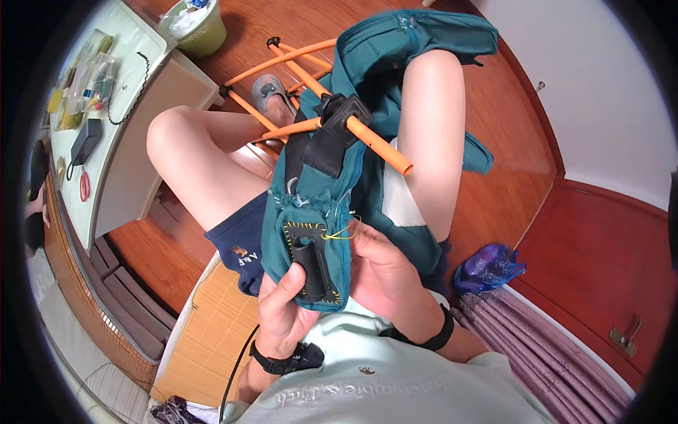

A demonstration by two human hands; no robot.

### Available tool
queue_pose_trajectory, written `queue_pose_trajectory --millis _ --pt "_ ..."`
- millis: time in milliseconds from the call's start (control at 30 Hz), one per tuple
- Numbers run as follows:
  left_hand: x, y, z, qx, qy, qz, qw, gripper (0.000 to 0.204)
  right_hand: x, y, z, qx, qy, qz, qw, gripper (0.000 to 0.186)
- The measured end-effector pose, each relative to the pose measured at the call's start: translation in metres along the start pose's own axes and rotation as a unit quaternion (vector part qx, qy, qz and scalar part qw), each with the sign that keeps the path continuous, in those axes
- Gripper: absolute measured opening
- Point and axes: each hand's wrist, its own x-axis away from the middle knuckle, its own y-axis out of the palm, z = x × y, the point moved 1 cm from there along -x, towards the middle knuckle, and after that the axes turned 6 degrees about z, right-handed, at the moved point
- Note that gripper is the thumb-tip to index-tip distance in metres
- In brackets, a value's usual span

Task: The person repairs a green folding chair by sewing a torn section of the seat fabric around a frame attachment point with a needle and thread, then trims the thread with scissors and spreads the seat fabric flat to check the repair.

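Note:
A teal fabric piece [277, 244] with frayed seams lies across my lap. Near its close end sits a black patch [311, 239] with a raised, tube-like sleeve, edged in yellow stitches. My left hand [286, 311] is closed around the lower left of the fabric, thumb pressed against the patch. On the fabric's right edge, my right hand [388, 272] is closed, its fingertips beside a loose loop of yellow thread [345, 232]; some fingers are hidden behind the cloth. No needle can be made out. Orange tubes [381, 145] with a black joint [339, 113] rest on the fabric beyond my hands.
To the left stands a white table [131, 152] bearing clear boxes, a dark case [86, 141] and red-handled scissors [85, 186]. A green basket [205, 35] is at the far left. A blue plastic bag [487, 268] lies to the right, by a purple curtain [522, 353] and red door [600, 268].

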Motion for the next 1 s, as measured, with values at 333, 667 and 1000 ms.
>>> queue_pose_trajectory --millis 333,667,1000 --pt "-0.001 -0.010 0.004 0.155 -0.036 -0.070 0.985 0.050 0.036 -0.016 -0.061 0.107 -0.237 0.058 0.964 0.025" --pt "-0.004 0.002 0.007 0.003 -0.023 -0.070 0.997 0.059 0.097 -0.045 -0.155 0.035 -0.378 -0.030 0.925 0.007" --pt "0.000 0.000 0.003 -0.096 0.008 -0.043 0.994 0.063 0.098 -0.094 -0.174 0.183 -0.400 0.065 0.896 0.011"
